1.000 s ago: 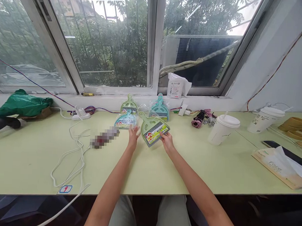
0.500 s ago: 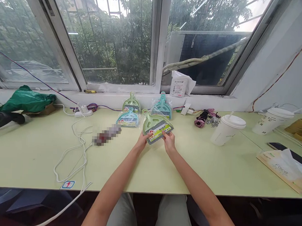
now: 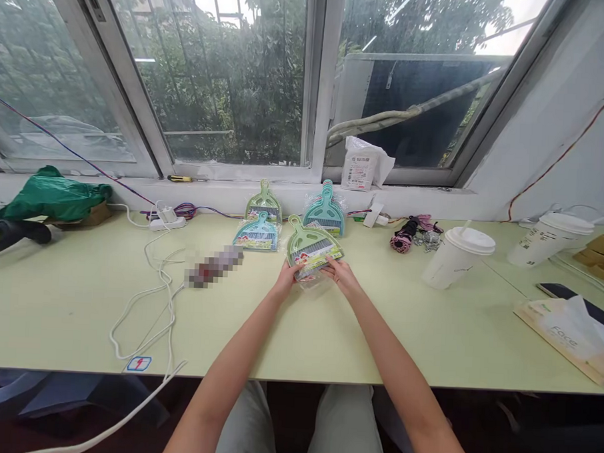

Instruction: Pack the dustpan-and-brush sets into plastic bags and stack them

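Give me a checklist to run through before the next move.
1. Left hand on the held green dustpan set: ok, at its lower left edge.
2. Right hand touching the same set: ok, at its lower right.
3. Set's handle pointing toward the window: ok.
4. Held set resting on the table: cannot tell.
5. Lid on the nearer white cup: ok.
6. White cord neatly coiled: not ok, it sprawls loosely.
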`<state>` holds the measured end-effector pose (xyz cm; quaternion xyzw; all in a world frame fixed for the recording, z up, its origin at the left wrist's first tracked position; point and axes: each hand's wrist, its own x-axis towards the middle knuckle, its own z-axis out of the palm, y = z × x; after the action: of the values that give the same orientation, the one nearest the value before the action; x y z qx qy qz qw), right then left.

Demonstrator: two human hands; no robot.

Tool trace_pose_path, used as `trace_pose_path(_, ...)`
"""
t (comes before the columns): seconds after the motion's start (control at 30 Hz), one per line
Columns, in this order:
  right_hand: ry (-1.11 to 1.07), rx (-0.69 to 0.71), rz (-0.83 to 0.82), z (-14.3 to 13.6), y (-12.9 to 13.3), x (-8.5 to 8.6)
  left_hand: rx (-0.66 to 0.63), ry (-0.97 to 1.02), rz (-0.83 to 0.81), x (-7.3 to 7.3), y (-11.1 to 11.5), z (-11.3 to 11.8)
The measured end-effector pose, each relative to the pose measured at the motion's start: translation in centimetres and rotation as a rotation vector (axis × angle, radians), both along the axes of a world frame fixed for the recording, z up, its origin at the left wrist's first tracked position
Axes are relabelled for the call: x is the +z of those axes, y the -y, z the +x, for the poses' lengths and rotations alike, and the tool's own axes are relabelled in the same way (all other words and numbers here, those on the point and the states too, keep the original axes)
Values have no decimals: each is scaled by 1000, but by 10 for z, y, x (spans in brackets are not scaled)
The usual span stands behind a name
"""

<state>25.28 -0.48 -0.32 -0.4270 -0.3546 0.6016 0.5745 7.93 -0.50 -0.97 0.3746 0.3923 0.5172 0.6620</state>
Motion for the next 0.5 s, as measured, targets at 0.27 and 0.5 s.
trace_pose_path(0.27, 998, -142, 652, 32, 9, 20, 104, 127, -80, 6, -12, -36)
trace_pose_path(0.5, 1170, -148, 772, 21, 7, 4, -40, 65, -127, 4, -11, -46)
